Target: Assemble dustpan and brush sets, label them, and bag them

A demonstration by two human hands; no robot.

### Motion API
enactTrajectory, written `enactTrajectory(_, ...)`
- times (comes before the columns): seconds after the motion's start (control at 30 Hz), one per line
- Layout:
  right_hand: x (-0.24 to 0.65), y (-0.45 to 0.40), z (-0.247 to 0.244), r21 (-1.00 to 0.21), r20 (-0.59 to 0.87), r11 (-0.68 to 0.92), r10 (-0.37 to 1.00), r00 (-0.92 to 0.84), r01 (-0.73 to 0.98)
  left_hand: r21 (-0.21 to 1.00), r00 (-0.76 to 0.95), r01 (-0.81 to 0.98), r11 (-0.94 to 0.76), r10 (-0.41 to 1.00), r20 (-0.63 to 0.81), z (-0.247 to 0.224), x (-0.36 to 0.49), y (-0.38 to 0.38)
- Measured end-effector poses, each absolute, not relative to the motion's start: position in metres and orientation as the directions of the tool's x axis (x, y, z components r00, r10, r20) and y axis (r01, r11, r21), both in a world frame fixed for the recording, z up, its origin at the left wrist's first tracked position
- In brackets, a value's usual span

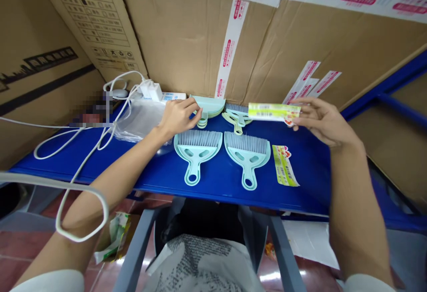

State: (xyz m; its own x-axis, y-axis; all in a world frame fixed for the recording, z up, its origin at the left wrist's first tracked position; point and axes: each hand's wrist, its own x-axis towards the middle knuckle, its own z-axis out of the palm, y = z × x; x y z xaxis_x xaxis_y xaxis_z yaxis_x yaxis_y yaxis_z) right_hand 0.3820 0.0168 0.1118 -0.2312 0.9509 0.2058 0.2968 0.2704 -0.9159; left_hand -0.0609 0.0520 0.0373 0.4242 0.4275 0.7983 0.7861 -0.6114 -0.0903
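The right hand point(315, 120) pinches a label point(274, 112); the left hand point(182, 116), fingers curled, hovers near clear bags point(140, 120) on the blue tabletop point(213, 180), beside 2 brush-and-dustpan sets point(199, 152).

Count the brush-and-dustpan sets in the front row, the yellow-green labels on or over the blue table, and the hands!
Front sets: left set, right set: 2
Labels: held label, lying label: 2
Hands: left hand, right hand: 2
Total: 6
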Motion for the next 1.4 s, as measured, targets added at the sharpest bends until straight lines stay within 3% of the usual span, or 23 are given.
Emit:
enactTrajectory(0.13,0.346,0.032,0.103,-0.930,0.071,0.193,0.929,-0.364,0.312,-0.084,0.420,0.794,-0.602,0.444,0.792,0.037,-0.060,0.052)
enactTrajectory(0.37,0.353,0.037,0.056,-0.788,-0.119,0.176,0.897,-0.426,0.591,-0.070,0.430,0.801,-0.594,0.491,0.757,0.036,-0.058,0.051)
enactTrajectory(0.8,0.353,0.040,0.050,-0.477,0.015,0.383,0.904,-0.428,0.791,-0.092,0.455,0.785,-0.613,0.469,0.757,0.035,-0.053,0.047)
enactTrajectory(1.4,0.346,0.045,0.034,-0.464,0.035,0.436,0.879,-0.476,0.771,-0.093,0.469,0.778,-0.622,0.475,0.745,0.035,-0.052,0.046)
